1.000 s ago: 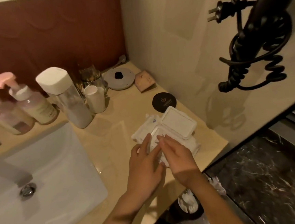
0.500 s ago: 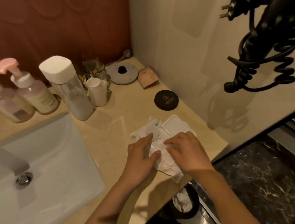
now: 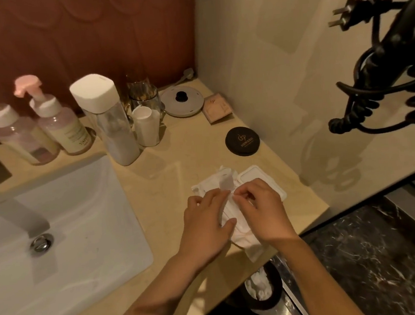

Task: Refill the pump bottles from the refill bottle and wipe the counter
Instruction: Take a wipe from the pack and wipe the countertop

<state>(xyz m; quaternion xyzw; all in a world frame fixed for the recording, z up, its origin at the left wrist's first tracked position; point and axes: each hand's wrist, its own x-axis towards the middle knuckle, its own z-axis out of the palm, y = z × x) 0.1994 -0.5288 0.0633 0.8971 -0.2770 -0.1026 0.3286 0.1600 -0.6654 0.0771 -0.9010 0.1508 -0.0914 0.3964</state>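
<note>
Looking down from the head view, both hands meet over a white wipes pack (image 3: 252, 250) that lies near the front right corner of the counter (image 3: 176, 160), its near end reaching the front edge. The pack's hinged lid (image 3: 261, 180) lies flipped open toward the right wall. A thin white sheet (image 3: 224, 181) stands up from the pack's opening.

The left hand (image 3: 207, 222) rests palm down on the pack's left half, fingers nearly straight, pressing it to the counter, with the forefinger tip against the foot of the sheet. The right hand (image 3: 261, 213) has its fingers curled, and thumb and forefinger pinch the sheet low down, where it leaves the opening.

Along the back edge at the left stand two pump bottles with pink heads, one (image 3: 23, 133) close to the back left corner and the other (image 3: 65, 127) just beside it. Next to them, at the sink's back right corner, the tall clear refill bottle (image 3: 108, 120) stands upright with its white cap on.

A small white cup (image 3: 146, 127) stands just right of the refill bottle, with a glass (image 3: 146, 97) behind it. A round grey lid (image 3: 182, 100) and a pink packet (image 3: 217, 107) lie in the back right corner, and a black disc (image 3: 242, 141) sits by the right edge. The white sink (image 3: 79, 193) fills the counter's left side. A black hair dryer (image 3: 381, 66) with a coiled cord hangs on the right wall.
</note>
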